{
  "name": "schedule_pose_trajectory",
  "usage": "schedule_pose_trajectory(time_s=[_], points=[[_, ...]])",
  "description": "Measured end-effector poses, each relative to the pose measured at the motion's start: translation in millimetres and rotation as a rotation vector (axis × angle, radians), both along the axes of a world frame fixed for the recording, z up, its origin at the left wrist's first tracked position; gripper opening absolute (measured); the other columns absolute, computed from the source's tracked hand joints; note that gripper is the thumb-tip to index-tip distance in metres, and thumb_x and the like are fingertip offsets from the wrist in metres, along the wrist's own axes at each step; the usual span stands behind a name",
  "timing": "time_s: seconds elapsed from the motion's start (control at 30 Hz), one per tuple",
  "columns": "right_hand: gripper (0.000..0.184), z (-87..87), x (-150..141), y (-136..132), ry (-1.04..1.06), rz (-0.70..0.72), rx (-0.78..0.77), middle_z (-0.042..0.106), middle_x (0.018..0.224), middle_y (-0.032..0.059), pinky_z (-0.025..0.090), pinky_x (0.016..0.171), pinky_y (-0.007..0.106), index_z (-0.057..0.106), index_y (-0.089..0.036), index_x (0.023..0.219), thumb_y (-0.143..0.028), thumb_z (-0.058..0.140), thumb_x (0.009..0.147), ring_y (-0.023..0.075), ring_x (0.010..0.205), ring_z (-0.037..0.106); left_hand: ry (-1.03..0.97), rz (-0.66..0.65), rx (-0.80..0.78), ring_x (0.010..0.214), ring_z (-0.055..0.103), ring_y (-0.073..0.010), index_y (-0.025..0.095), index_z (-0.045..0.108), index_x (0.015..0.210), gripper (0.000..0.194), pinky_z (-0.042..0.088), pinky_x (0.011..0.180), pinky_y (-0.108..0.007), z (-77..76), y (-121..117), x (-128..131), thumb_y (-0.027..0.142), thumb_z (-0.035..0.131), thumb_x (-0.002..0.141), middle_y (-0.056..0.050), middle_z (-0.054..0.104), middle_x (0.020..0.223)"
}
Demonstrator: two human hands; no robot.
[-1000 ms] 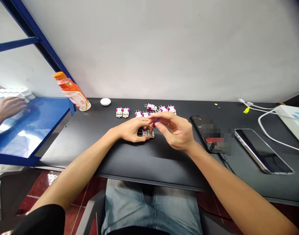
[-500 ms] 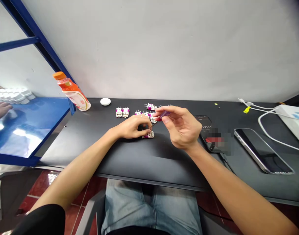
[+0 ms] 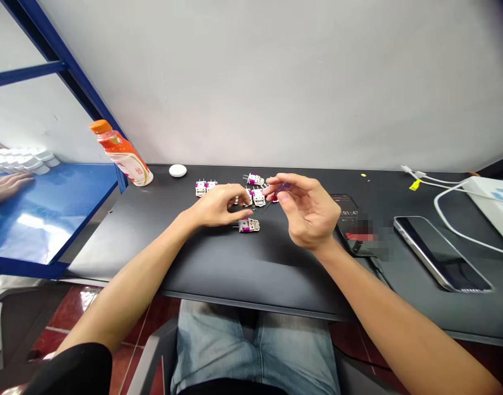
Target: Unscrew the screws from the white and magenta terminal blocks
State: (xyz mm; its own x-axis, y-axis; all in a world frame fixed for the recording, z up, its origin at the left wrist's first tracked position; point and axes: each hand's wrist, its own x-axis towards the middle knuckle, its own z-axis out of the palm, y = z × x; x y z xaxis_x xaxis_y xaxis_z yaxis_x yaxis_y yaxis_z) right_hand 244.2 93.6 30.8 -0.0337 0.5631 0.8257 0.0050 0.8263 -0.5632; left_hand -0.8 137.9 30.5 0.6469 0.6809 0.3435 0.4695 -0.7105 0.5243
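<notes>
My right hand (image 3: 311, 211) is closed in a pinch on a small screwdriver (image 3: 283, 188) with a see-through purple handle; its thin shaft slants down to the left toward the table. My left hand (image 3: 218, 206) is over the table with thumb and fingers apart, and it holds nothing that I can see. Just below its thumb lies a white-and-purple plug insert (image 3: 249, 225) on its side, pins to the left. More such plug inserts (image 3: 258, 197) lie behind the fingers, partly hidden by both hands. Tiny dark bits beside them are too small to name.
An orange-capped bottle (image 3: 126, 156) and a white oval object (image 3: 178, 171) stand at the back left. Two phones (image 3: 443, 255) (image 3: 345, 208) lie right, near a white cable (image 3: 445, 219) and white box (image 3: 492, 200). Another person's hand (image 3: 8, 187) rests on the blue table (image 3: 70, 214).
My left hand has lifted off the near plug insert and its fingers have spread. My right hand with the screwdriver has shifted slightly right. The other person's hand has moved right.
</notes>
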Motion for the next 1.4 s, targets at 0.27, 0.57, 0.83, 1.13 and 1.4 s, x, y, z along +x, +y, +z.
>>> schedule_pose_trajectory(time_s=[0.27, 0.57, 0.83, 1.13, 1.4], points=[[0.035, -4.9, 2, 1, -0.021, 0.025, -0.049, 0.088, 0.125, 0.004, 0.077, 0.085, 0.039, 0.081, -0.037, 0.146, -0.022, 0.071, 0.116, 0.0203, 0.098, 0.087, 0.173, -0.163, -0.104, 0.078, 0.07, -0.0176, 0.023, 0.081, 0.094, 0.016, 0.05, 0.073, -0.031, 19.2, 12, -30, 0.038, 0.082, 0.095, -0.003, 0.082, 0.092], [0.037, -1.2, 1, -2, -0.069, 0.074, -0.081, 0.087, 0.12, 0.0038, 0.077, 0.085, 0.037, 0.082, -0.036, 0.145, -0.017, 0.069, 0.115, 0.0192, 0.097, 0.086, 0.321, 0.032, -0.242, 0.062, 0.056, -0.0138, 0.022, 0.071, 0.075, 0.049, 0.037, 0.061, -0.031, 29.9, 21, -54, 0.063, 0.098, 0.078, 0.002, 0.069, 0.07], [0.036, -2.6, 2, -2, -0.106, 0.113, -0.125, 0.087, 0.121, 0.0035, 0.076, 0.088, 0.035, 0.083, -0.037, 0.143, -0.017, 0.07, 0.115, 0.0179, 0.098, 0.085, 0.202, -0.114, -0.115, 0.121, 0.076, -0.028, 0.025, 0.086, 0.124, 0.04, 0.06, 0.103, -0.038, 38.3, 16, -54, 0.025, 0.081, 0.085, -0.009, 0.083, 0.135], [0.032, -3.5, 3, -2, -0.134, 0.1, -0.124, 0.088, 0.119, 0.0049, 0.078, 0.091, 0.038, 0.084, -0.033, 0.14, -0.019, 0.071, 0.114, 0.0187, 0.097, 0.087, 0.306, 0.003, -0.256, 0.088, 0.07, -0.0212, 0.024, 0.084, 0.105, 0.044, 0.052, 0.077, -0.032, 36.1, 21, -62, 0.054, 0.099, 0.077, -0.003, 0.083, 0.1], [0.027, -4.8, 3, -1, -0.148, 0.082, -0.128, 0.088, 0.119, 0.0059, 0.079, 0.093, 0.039, 0.084, -0.031, 0.138, -0.024, 0.071, 0.115, 0.0192, 0.097, 0.087, 0.345, 0.059, -0.081, 0.114, 0.073, -0.0293, 0.025, 0.085, 0.12, 0.037, 0.055, 0.096, -0.039, 28.7, 26, -61, 0.054, 0.082, 0.097, -0.008, 0.086, 0.115]])
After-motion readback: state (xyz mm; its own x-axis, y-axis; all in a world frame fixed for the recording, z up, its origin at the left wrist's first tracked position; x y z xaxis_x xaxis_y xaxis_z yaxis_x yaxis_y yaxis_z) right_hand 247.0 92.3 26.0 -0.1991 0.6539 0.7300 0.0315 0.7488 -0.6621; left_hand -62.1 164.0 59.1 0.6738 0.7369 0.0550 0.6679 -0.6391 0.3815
